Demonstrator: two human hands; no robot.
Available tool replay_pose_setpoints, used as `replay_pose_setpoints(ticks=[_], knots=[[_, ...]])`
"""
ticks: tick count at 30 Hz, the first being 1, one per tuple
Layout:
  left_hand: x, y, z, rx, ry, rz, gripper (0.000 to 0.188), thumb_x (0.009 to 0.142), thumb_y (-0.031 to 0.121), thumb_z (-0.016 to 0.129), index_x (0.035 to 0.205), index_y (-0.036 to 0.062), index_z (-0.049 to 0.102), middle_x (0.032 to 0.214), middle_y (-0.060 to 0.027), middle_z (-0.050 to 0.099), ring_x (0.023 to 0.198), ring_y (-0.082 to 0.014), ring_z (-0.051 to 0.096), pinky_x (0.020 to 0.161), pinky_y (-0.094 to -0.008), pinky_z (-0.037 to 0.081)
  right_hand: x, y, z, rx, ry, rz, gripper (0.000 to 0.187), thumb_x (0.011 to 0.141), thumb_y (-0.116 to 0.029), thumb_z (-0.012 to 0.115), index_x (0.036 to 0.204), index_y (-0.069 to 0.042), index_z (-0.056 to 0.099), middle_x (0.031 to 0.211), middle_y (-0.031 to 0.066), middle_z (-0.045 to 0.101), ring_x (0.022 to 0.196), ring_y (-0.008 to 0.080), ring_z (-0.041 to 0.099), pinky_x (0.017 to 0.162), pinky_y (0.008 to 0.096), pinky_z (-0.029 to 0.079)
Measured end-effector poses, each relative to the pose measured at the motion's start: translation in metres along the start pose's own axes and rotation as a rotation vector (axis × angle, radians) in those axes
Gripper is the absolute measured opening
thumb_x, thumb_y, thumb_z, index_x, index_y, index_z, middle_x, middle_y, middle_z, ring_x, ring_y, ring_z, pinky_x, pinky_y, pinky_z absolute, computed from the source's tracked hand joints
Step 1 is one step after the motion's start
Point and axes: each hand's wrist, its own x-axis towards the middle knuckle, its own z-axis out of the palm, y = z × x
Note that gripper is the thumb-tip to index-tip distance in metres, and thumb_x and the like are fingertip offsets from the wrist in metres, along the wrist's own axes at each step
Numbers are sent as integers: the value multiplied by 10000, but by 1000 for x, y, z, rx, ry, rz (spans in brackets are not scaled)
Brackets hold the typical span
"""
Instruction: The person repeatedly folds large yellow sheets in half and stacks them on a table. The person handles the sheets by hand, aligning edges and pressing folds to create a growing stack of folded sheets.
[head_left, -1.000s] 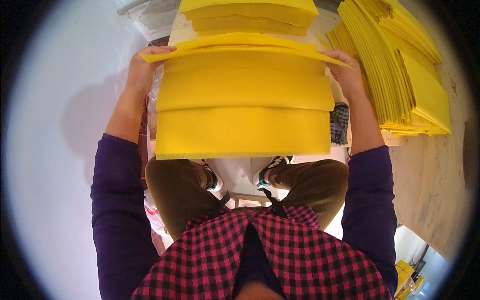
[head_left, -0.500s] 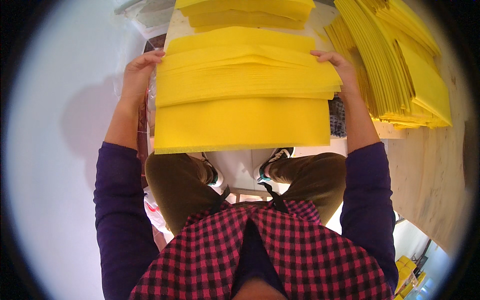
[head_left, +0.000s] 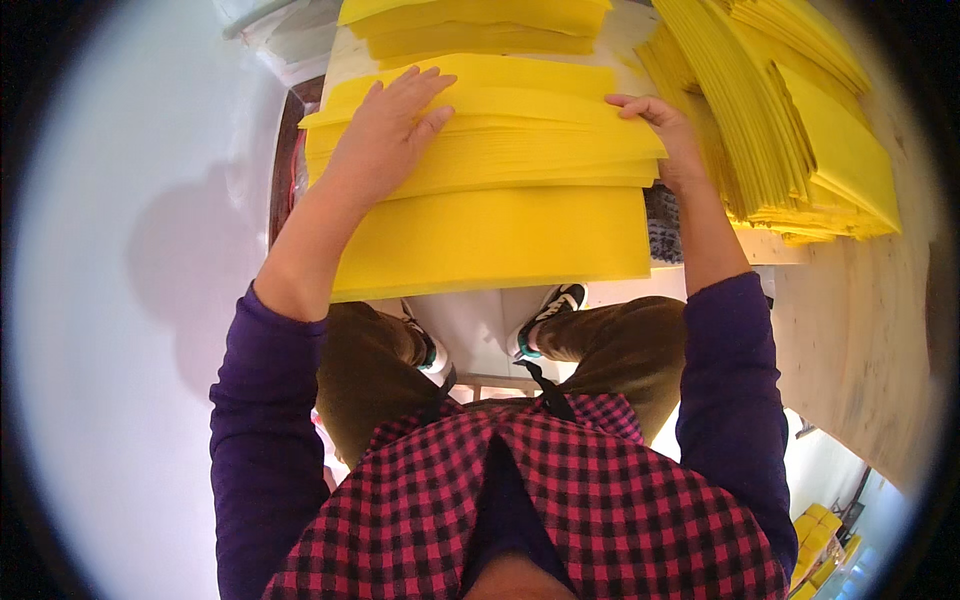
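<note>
A stack of yellow fabric sheets (head_left: 500, 235) lies in front of me, its layers stepped, with a wide plain panel nearest my body. My left hand (head_left: 390, 130) lies across the upper left part of the stack, palm down and fingers stretched out. At the stack's right edge, my right hand (head_left: 665, 135) has its fingers bent over the upper sheet and pinches it. The thumb of that hand is hard to make out. What lies beneath the left palm is hidden.
Beyond the stack are more yellow sheets (head_left: 480, 30) on a pale surface. A tall pile of folded yellow pieces (head_left: 790, 130) stands on the wooden table (head_left: 850, 320) at the right. A white wall (head_left: 110, 300) rises on the left. Dark patterned cloth (head_left: 663, 222) shows beside the stack.
My left hand has left the stack's left edge and moved right onto its top, fingers spread flat. The right hand keeps to the right edge, and the view has shifted slightly.
</note>
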Motion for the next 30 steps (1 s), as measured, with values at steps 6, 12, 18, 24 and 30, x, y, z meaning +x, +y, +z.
replay_pose_setpoints(ticks=[6, 12, 18, 24, 30], knots=[[-2, 8, 15, 140, -116, -58, 430, 973, 346, 423, 1316, 92, 480, 1379, -166, 458, 1326, -349, 358, 1092, -523, 237, -4, 0, -1, -107, 21, -35, 112, 886, 15, 558, 899, -42, 653, 1150, 110, 641, 996, 155, 602, 875, 263, 493], [-6, 11, 11, 140, -146, -86, 441, 971, 346, 446, 1345, 113, 458, 1425, -145, 415, 1364, -327, 312, 1112, -529, 181, -7, -1, -3, 62, 19, -24, 235, 877, 70, 440, 934, -21, 648, 1155, 109, 642, 1043, 177, 593, 944, 280, 452], [-9, 18, 13, 240, -173, -59, 512, 928, 408, 503, 1353, 126, 453, 1433, -134, 404, 1368, -311, 308, 1105, -563, 168, -8, -10, 0, 126, 36, 28, 196, 911, -118, 488, 992, -34, 646, 1120, 89, 654, 967, 144, 582, 897, 284, 449], [-13, 26, 17, 276, -154, -52, 572, 902, 463, 518, 1364, 134, 445, 1439, -137, 391, 1363, -317, 311, 1100, -565, 188, 2, -16, 14, -144, 140, 44, 162, 910, -101, 565, 1038, -35, 638, 1044, 49, 662, 906, 111, 589, 827, 249, 464], [-18, 34, 25, 318, -146, -99, 621, 893, 514, 501, 1379, 136, 424, 1456, -143, 362, 1372, -312, 293, 1107, -547, 192, 5, -12, 19, -188, 209, 92, 188, 878, 1, 572, 1057, -23, 624, 1038, 65, 664, 939, 134, 608, 844, 241, 475]])
